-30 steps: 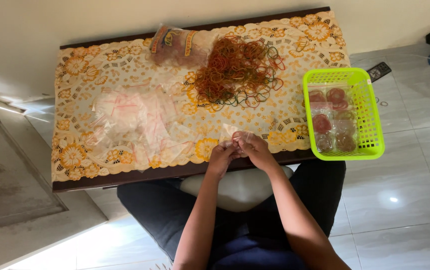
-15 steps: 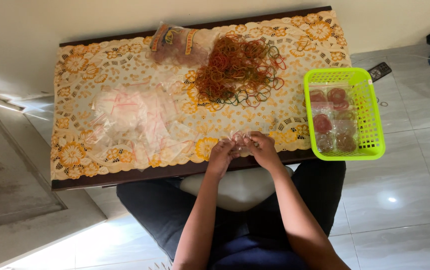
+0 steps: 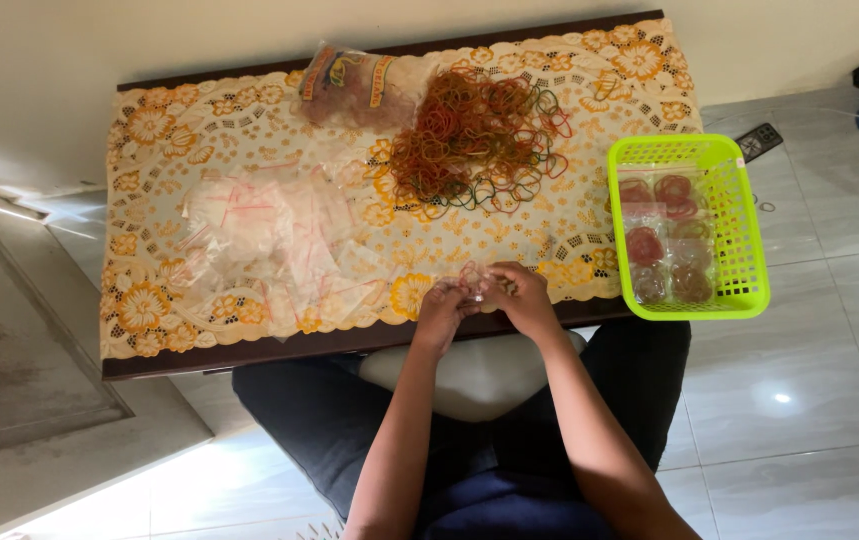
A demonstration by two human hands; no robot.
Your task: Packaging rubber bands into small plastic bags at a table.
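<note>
Hands meet at the lower middle of the frame, over the near edge of the desk (image 3: 249, 352). Left hand (image 3: 442, 310) and right hand (image 3: 521, 298) touch fingertip to fingertip, fingers pinched together on a small clear plastic bag (image 3: 471, 280) with what looks like a few rubber bands in it; too small to tell more.

Loose heap of rubber bands (image 3: 474, 135), red, orange and green, lies at upper centre, well apart from the hands. Printed packet (image 3: 347, 88) just left of that heap, touching its edge. Pile of clear little bags (image 3: 269, 240) spreads over the left centre of the lace cloth (image 3: 149, 130), floral, yellow and orange. Lime green basket (image 3: 739, 225) stands at the right end of the desk, partly overhanging, with filled bags of bands (image 3: 664, 245) inside. Dark remote-like object (image 3: 757, 141) on the floor tiles beyond it.

Step in hand, by my reading: closing or filling one bag, with several already done. Next move likely calls for pressing the bag mouth shut, then a reach rightward to the basket without spilling the bands.
</note>
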